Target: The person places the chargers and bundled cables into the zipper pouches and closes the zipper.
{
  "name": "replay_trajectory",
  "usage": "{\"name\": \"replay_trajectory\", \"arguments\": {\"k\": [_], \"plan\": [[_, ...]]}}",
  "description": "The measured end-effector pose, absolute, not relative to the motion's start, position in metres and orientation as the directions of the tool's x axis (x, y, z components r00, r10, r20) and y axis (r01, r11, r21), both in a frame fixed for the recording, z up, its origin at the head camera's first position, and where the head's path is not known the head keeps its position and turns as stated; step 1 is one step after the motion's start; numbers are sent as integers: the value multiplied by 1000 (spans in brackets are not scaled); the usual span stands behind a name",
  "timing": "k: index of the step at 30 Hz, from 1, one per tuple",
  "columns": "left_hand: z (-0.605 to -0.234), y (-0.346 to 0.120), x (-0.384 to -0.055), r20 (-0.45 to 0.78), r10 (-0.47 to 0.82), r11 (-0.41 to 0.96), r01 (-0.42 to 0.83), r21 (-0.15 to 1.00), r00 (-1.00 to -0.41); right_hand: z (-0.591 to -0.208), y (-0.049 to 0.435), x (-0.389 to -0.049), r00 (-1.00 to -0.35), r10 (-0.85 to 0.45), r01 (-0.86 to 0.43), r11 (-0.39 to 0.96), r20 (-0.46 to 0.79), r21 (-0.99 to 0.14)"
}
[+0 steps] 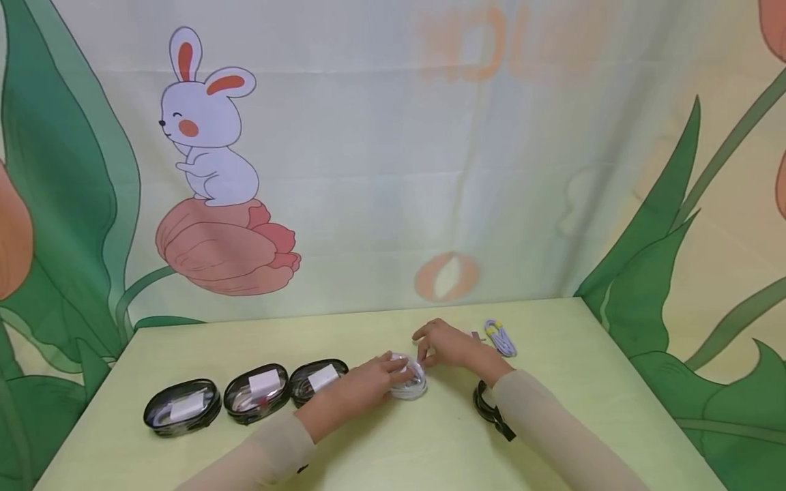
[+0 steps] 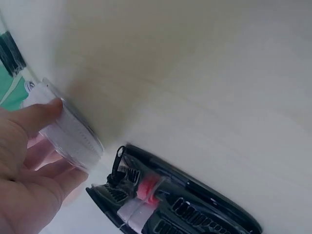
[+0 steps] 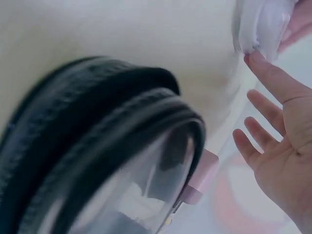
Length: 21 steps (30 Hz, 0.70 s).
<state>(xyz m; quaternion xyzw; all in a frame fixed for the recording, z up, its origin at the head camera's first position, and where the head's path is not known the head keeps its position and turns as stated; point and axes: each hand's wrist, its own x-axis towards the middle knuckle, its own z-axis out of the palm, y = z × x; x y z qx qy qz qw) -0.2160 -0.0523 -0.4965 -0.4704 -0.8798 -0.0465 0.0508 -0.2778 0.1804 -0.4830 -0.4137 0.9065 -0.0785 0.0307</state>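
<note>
My left hand (image 1: 362, 387) grips a clear pouch with white trim (image 1: 413, 389), just off the middle of the table. In the left wrist view the thumb lies on one side of this pouch (image 2: 73, 129) and the fingers on the other. My right hand (image 1: 451, 346) is at the pouch's right edge. In the right wrist view one digit of this hand (image 3: 287, 131) touches the pouch's corner (image 3: 261, 24), while the other visible fingers are spread apart from it. The pouch's contents are hard to make out.
Three black-trimmed clear pouches, the leftmost (image 1: 182, 407), the middle (image 1: 256, 392) and one by my left hand (image 1: 319, 380), line the left. A black pouch (image 1: 487, 406) sits partly behind my right sleeve. Behind are a coiled white cable (image 1: 500, 339) and a small pinkish item (image 3: 207, 168).
</note>
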Motion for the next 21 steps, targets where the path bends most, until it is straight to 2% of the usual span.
{"name": "replay_trajectory", "arguments": {"k": [4, 12, 15, 21], "plan": [[-498, -55, -213, 150, 820, 556, 831, 23, -552, -481, 181, -283, -650, -760, -736, 638, -30, -227], [-497, -57, -210, 145, 805, 577, 816, 29, -575, -491, 190, -277, -757, -651, -595, 723, -57, -350], [-497, -56, -210, 135, 806, 578, 815, 30, -577, -492, 194, -274, -779, -626, -575, 738, -38, -353], [-496, -53, -210, 122, 801, 589, 808, 21, -586, -491, 201, -269, -785, -620, -573, 737, -20, -359]]}}
